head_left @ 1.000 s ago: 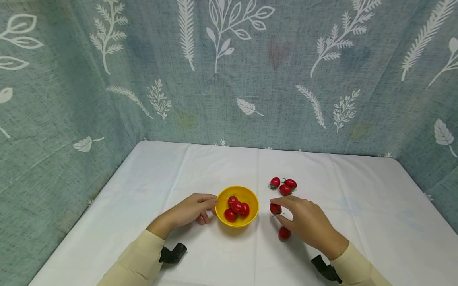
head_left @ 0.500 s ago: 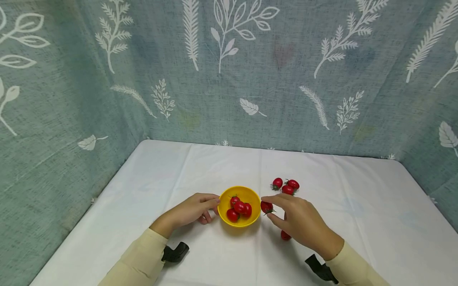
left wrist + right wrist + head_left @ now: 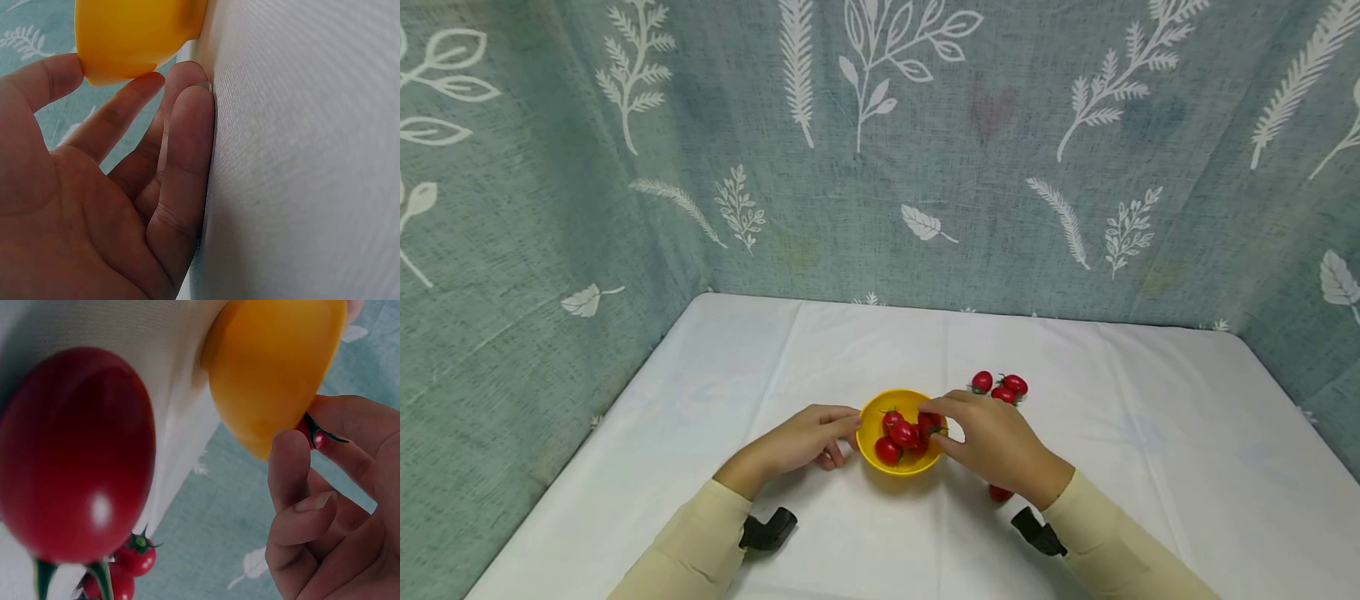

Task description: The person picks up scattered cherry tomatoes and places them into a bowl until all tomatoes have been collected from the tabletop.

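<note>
Your left hand (image 3: 812, 437) held the yellow bowl (image 3: 904, 402); your right hand (image 3: 1000, 437) pinched a cherry tomato (image 3: 929, 421), apparently just within the bowl, though fingers partly hid it. Careless release could bounce it off the piled tomatoes (image 3: 903, 433) and out.

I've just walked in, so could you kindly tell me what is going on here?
A person's left hand holds a yellow bowl with four small tomatoes in it. The right hand pinches a fifth tomato at the bowl's right rim. Four loose tomatoes lie farther right on the white tablecloth.
</note>
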Motion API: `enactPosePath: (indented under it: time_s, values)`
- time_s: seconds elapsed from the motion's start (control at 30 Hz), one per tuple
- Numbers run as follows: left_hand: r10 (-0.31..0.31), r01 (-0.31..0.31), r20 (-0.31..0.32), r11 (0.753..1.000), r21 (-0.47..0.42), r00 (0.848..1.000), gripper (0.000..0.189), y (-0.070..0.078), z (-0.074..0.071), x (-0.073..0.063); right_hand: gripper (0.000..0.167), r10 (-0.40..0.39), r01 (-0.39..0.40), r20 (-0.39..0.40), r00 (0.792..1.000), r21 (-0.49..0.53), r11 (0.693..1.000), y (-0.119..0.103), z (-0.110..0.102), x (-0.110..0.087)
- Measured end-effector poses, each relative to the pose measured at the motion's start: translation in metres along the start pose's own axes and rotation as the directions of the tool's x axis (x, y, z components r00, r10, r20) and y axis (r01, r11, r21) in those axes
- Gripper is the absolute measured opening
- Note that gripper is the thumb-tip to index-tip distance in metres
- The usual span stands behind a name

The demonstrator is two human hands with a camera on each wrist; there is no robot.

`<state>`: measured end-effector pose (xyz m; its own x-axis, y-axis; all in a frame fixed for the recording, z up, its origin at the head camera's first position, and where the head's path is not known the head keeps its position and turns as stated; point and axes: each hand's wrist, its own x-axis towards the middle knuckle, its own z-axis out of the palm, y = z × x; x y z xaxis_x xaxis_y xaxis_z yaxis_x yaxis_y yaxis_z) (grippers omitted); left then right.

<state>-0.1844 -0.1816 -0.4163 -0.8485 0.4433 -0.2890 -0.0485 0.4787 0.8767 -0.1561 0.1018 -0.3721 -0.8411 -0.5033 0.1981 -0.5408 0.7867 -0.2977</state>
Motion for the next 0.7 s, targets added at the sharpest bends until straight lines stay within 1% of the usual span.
enactPosePath:
  time_s: [0.13, 0.33, 0.57, 0.7]
  values:
    - [0.002, -0.002, 0.003, 1.0, 0.004, 1.0, 0.045, -0.001, 0.0, 0.001, 0.04, -0.007, 0.007, 0.019, 1.0, 0.015, 1.0, 0.001, 0.003, 0.005]
    - [-0.011, 0.01, 0.002, 1.0, 0.012, 1.0, 0.043, 0.001, -0.001, 0.001, 0.039, 0.021, -0.023, 0.068, 0.997, 0.03, 0.999, 0.0, 0.005, 0.012]
    - [0.002, -0.002, 0.006, 1.0, 0.02, 1.0, 0.044, 0.0, -0.001, 0.001, 0.039, -0.028, 0.025, 0.1, 0.995, 0.034, 0.999, 0.001, 0.009, 0.02]
    - [0.001, -0.001, 0.003, 1.0, 0.02, 1.0, 0.042, -0.001, -0.001, 0.002, 0.038, -0.038, 0.033, 0.122, 0.992, 0.041, 0.999, 0.001, 0.011, 0.022]
